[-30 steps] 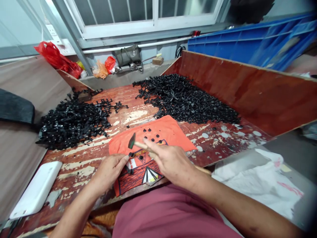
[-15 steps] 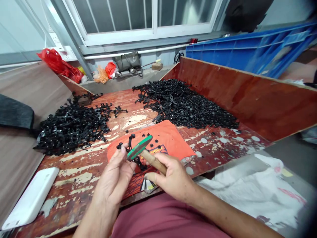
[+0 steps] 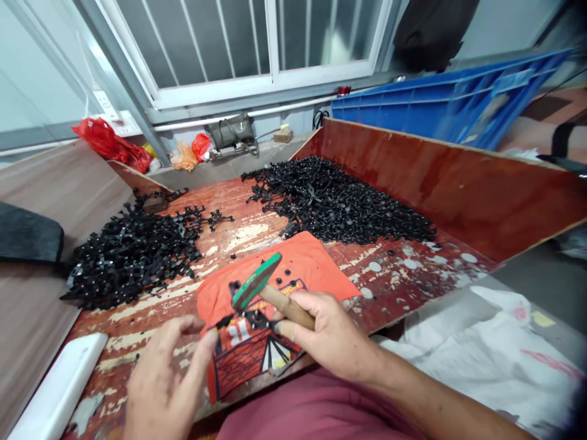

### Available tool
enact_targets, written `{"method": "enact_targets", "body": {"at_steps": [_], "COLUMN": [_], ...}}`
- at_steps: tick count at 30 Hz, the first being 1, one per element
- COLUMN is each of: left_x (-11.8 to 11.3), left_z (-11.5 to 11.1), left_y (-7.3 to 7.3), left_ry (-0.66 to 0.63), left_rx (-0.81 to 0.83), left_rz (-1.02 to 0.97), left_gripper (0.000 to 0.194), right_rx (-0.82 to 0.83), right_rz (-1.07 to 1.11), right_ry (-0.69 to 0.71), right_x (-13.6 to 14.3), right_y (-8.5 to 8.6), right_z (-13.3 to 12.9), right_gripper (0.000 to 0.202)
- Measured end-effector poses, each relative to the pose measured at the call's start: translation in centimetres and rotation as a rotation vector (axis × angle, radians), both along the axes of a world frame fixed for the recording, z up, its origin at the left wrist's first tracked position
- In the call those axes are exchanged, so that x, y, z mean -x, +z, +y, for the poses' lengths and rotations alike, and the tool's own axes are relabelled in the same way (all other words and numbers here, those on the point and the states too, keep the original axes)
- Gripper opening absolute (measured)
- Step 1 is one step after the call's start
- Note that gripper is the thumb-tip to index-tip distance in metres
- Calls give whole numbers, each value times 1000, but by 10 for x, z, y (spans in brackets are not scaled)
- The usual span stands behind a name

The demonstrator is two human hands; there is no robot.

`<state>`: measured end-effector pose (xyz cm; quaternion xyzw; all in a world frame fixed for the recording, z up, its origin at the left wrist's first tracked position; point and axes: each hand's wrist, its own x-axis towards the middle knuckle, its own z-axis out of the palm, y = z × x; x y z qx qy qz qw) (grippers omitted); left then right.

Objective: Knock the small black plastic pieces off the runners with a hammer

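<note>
My right hand (image 3: 321,330) is wrapped round the wooden handle of a hammer (image 3: 257,281) with a green-edged head. The hammer head is over an orange printed cloth (image 3: 307,250) at the table's front edge. Black parts (image 3: 257,319) lie on the cloth below the hammer, partly hidden by it and by my fingers. My left hand (image 3: 172,366), blurred, is at the cloth's left edge, its thumb and fingers apart and nothing seen between them. A few small black round pieces (image 3: 287,272) are on the cloth.
Piles of black parts lie at the left (image 3: 132,250) and at the back right (image 3: 339,198). A white device (image 3: 59,385) is at the left front. A wooden board (image 3: 435,183) walls the right side, with a blue crate (image 3: 413,113) behind and white sacks (image 3: 477,360) at the right.
My left hand has come away from the hammer head and black parts, moving left and down, its fingers now apart. My right hand still holds the hammer. The view has shifted slightly.
</note>
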<state>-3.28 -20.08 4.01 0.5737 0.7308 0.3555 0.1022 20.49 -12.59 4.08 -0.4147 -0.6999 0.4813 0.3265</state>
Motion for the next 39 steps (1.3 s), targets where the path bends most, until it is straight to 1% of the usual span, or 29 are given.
{"method": "enact_targets", "body": {"at_steps": [1, 2, 3, 5, 7, 9, 11, 12, 14, 15, 17, 18, 20, 23, 27, 32, 37, 39], "left_x": [1, 0, -2, -8, -13, -18, -21, -22, -20, -17, -9, -5, 1, 1, 1, 5, 4, 2], "left_z": [-2, -2, 0, 6, 13, 19, 23, 24, 28, 30, 35, 37, 40, 47, 59, 69, 71, 72], "left_y": [0, -1, -4, -9, -13, -12, -7, -4, 1, 2, 0, -3, -8, -14, -21, -31, -30, -29], "left_ry": [-77, -165, -260, -419, -520, -549, -543, -520, -428, -358, -231, -193, -167, -192, -254, -288, -286, -275], "left_rx": [-24, -29, -11, 72, 167, 217, 258, 274, 295, 299, 333, 370, 450, 471, 438, 517, 558, 575], "left_rz": [66, 92, 88, 37, -44, -144, -282, -369, -531, -593, -653, -675, -699, -642, -474, -363, -280, -277], "left_gripper": [41, 46, 48, 45, 41, 37, 36, 36, 37, 37, 42, 45, 50, 50, 47, 48, 49, 48], "right_rx": [36, 54, 50, 10, -23, -23, 4, 25, 47, 39, -18, -49, -85, -119, -162, -145, -119, -110], "right_rz": [27, 49, 56, 42, 18, 10, 18, 22, -2, -36, -152, -220, -335, -471, -610, -584, -551, -550], "right_ry": [35, 62, 80, 96, 114, 123, 107, 90, 53, 33, -11, -19, -7, 41, 44, 61, 70, 75], "right_x": [2, 6, 9, 14, 16, 17, 16, 14, 9, 4, -9, -16, -32, -48, -52, -51, -52, -52], "right_y": [0, 0, 0, 0, 1, 3, 3, 3, 2, 1, -3, -4, -9, -17, -28, -33, -34, -34], "right_z": [-2, -3, -5, -7, -8, -8, -6, -5, -3, -2, -2, -3, -7, -16, -24, -24, -22, -21], "right_gripper": [9, 6, 5, 6, 5, 7, 9, 9, 12, 14, 17, 17, 20, 27, 23, 22, 21, 21]}}
